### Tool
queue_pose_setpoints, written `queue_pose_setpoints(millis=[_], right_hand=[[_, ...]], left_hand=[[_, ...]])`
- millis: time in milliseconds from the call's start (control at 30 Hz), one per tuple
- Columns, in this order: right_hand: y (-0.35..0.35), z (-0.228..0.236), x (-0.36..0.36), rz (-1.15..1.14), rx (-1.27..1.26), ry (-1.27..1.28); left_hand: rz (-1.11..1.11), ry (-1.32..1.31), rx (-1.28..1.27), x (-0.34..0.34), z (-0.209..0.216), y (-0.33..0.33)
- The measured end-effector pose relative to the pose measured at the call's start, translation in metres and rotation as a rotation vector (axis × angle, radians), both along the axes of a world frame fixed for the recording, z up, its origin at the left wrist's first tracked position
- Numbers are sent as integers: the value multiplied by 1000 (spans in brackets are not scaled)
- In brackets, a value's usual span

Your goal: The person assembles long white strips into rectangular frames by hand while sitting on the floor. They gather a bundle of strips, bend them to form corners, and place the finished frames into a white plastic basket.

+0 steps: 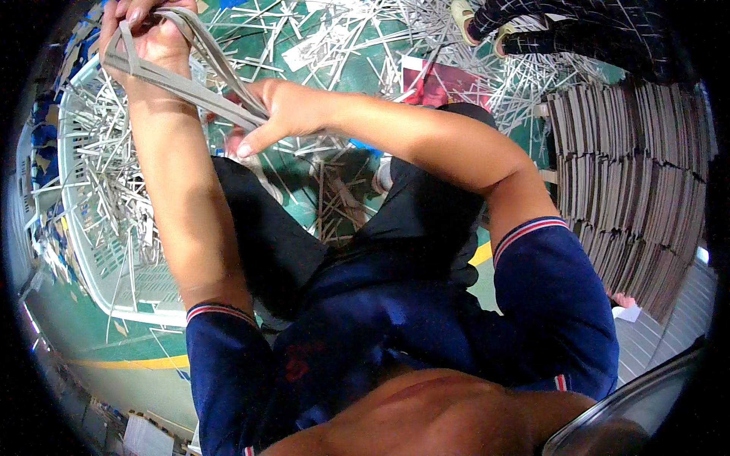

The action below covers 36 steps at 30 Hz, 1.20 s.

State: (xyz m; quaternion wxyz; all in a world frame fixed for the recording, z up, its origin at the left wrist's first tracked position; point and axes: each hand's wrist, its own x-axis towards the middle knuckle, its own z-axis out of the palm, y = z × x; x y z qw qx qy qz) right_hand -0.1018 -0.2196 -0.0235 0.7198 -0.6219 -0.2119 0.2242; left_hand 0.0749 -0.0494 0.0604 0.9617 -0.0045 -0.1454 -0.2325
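Note:
A loose bundle of long, flat grey strips [171,82] stretches between my two hands at the upper left. My left hand [163,44], at the top edge, has its fingers curled with the strips looped about it. Part of its fingertips is cut off by the frame. The other end of the bundle runs into my right hand [285,110], whose thumb and fingers close round it above my left knee. My right forearm comes across from the right; the left one reaches straight up.
A pale green plastic basket [125,310] full of cut strips stands at my left. More strips [323,45] litter the green floor. Tall stacks of grey board [623,159] rise at the right. Another person's legs [566,34] are at the top right, beside a red printed sheet [437,83].

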Motion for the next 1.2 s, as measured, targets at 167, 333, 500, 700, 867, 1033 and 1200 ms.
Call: queue_pose_setpoints(millis=[167,333,500,700,867,1033,1200], right_hand=[[-29,15,12,-377,-91,65],[-89,40,50,-689,227,19],[-129,49,49,-657,381,5],[-131,49,44,-860,431,-17],[-127,65,32,-837,579,12],[-134,74,34,-1032,755,183],[-132,60,45,-770,70,84]], left_hand=[[335,-114,631,1,-7,-12],[220,-591,1451,-2,-71,-54],[-162,-657,1395,-64,-136,-115],[-1,-833,1318,-155,-96,-156],[171,-729,1503,-165,-101,-169],[224,-610,1382,-114,-102,-155],[427,-416,1562,-57,-80,-109]])
